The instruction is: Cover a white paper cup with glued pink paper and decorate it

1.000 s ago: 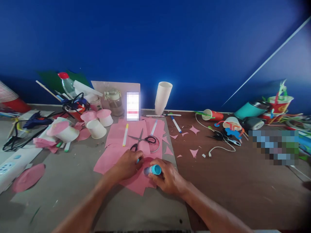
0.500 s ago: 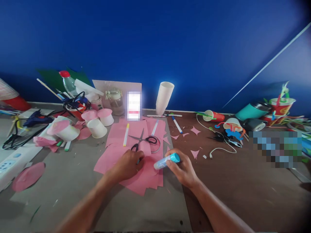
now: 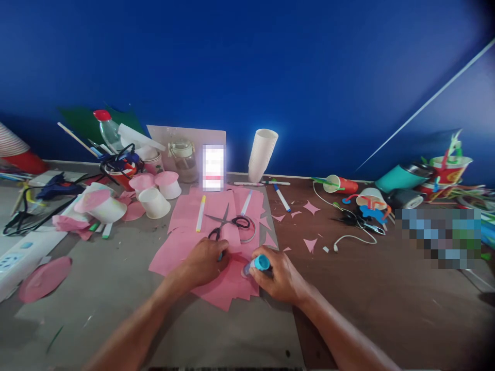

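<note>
My right hand (image 3: 279, 275) is wrapped round a glue stick (image 3: 251, 268) with a bright blue end. The stick is tilted, its lower end down at the pink paper (image 3: 211, 288). My left hand (image 3: 204, 262) rests closed on the same paper, and a small blue cap (image 3: 220, 255) shows between its thumb and fingers, mostly hidden. Just beyond the left hand, open black-handled scissors (image 3: 223, 221) lie on the sheets. A yellow-ended marker (image 3: 200, 214) and a pale blue marker (image 3: 247, 202) lie there too.
White paper cups (image 3: 153, 203), some with pink tops, stand at the left near a power strip (image 3: 23, 252). A stack of white cups (image 3: 262, 154) stands at the back. Pink scraps (image 3: 310, 245), a white cable (image 3: 353, 237) and a teal bottle (image 3: 402, 178) are to the right.
My right hand has moved slightly left and down, bringing the glue stick to the paper and turning it more upright. My left hand has stayed nearly still.
</note>
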The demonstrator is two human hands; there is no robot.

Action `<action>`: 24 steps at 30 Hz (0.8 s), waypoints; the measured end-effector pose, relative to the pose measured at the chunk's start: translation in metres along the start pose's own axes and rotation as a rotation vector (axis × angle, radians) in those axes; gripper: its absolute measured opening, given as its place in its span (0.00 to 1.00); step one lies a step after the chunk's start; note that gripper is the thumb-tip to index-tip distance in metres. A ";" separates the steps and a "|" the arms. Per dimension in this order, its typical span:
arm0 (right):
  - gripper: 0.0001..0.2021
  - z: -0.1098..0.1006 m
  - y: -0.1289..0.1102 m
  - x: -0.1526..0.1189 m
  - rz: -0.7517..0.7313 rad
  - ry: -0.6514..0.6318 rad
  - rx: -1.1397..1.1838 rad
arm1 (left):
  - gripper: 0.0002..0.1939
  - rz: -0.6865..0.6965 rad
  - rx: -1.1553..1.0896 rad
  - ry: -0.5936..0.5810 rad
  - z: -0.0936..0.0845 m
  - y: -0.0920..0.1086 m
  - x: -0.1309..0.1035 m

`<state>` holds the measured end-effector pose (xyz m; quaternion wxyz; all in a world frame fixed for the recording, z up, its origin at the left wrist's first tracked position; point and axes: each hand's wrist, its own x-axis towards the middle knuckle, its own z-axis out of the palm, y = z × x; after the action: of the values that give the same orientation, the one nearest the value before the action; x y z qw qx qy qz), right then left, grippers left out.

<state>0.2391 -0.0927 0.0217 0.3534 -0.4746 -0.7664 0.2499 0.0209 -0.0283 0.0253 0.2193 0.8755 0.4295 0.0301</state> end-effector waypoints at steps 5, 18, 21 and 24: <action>0.02 0.003 -0.002 -0.002 -0.023 -0.047 0.034 | 0.10 0.031 -0.002 0.030 0.004 -0.004 0.001; 0.13 -0.006 0.013 -0.001 0.247 0.382 0.486 | 0.12 -0.003 -0.007 0.001 -0.003 0.001 -0.001; 0.11 -0.007 0.010 -0.002 0.202 0.319 0.424 | 0.11 0.001 -0.019 0.013 -0.003 0.001 -0.002; 0.07 -0.002 0.003 -0.004 0.108 0.195 0.304 | 0.11 0.017 -0.006 0.019 -0.001 0.000 -0.002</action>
<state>0.2431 -0.0947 0.0194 0.4798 -0.4780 -0.6554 0.3343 0.0198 -0.0297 0.0264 0.2176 0.8782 0.4239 0.0416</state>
